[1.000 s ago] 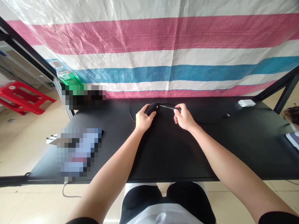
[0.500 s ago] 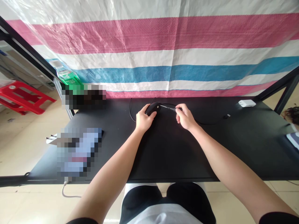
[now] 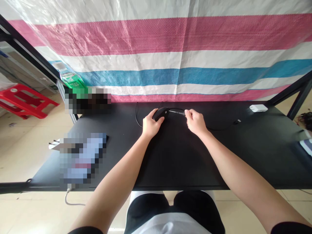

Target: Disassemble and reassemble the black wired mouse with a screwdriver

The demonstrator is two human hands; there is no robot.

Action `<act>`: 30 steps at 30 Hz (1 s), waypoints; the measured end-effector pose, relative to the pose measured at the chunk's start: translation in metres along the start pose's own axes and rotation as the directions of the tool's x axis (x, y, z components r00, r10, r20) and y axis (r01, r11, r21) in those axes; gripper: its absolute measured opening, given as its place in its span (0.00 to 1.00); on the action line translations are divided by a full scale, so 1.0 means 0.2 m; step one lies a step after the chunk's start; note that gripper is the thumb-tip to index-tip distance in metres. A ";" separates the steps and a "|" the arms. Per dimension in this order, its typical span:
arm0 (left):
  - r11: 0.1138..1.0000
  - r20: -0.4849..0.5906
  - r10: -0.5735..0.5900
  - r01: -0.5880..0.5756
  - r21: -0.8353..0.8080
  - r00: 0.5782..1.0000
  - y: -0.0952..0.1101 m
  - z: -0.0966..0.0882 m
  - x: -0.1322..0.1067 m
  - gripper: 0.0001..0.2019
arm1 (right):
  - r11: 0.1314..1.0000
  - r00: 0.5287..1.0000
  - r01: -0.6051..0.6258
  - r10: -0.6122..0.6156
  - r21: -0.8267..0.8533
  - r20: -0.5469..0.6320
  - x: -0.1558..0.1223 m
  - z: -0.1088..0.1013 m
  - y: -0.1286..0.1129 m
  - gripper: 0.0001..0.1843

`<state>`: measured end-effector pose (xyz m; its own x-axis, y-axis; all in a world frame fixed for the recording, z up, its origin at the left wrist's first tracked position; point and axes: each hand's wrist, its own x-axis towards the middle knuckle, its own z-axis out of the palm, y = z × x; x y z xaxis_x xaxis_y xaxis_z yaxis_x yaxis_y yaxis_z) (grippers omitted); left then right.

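My left hand (image 3: 151,124) is closed round a black computer mouse (image 3: 161,113), which it holds tilted on its side near the back of the black table (image 3: 175,156). A small pale spot shows on the mouse's underside. In my right hand (image 3: 196,123) is a screwdriver (image 3: 179,112) with a dark handle and a thin metal shaft. The shaft points left and its tip reaches the mouse's underside; whether it sits in a screw is too small to tell. A thin black cable (image 3: 137,117) loops left of the mouse, and a USB plug (image 3: 237,122) lies to the right.
At the back right sits a white charger (image 3: 258,108). A blurred-out phone-like thing (image 3: 85,159) lies front left, beside a white plug (image 3: 54,145). A green-labelled bottle (image 3: 71,80) stands back left, before a striped plastic sheet (image 3: 156,76). A red stool (image 3: 26,100) is on the floor.
My right hand has shifted slightly right and its grip on the screwdriver handle has turned, the fingers now wrapped more fully round it. The left hand and mouse have barely moved.
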<state>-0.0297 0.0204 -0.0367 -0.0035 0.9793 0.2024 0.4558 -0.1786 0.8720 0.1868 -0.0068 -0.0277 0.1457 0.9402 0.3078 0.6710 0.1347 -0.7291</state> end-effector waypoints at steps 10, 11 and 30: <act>1.000 -0.008 -0.005 0.005 0.001 1.000 0.00 0.00 0.00 0.26 | 0.957 0.994 -0.042 0.011 0.287 0.108 -0.02 0.01 0.01 0.16; 1.000 -0.011 -0.002 0.002 0.002 1.000 0.00 0.00 0.00 0.26 | 0.954 0.994 -0.034 0.000 0.297 0.113 -0.02 0.02 0.01 0.17; 0.999 -0.010 0.037 -0.037 0.009 0.999 0.01 -0.01 -0.01 0.25 | 0.967 0.992 -0.092 0.067 0.236 0.111 -0.02 0.01 0.00 0.24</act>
<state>-0.0306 0.0179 -0.0347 0.0045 0.9710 0.2390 0.4639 -0.2137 0.8597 0.1846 -0.0095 -0.0290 0.1089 0.9760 0.1888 0.4645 0.1179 -0.8777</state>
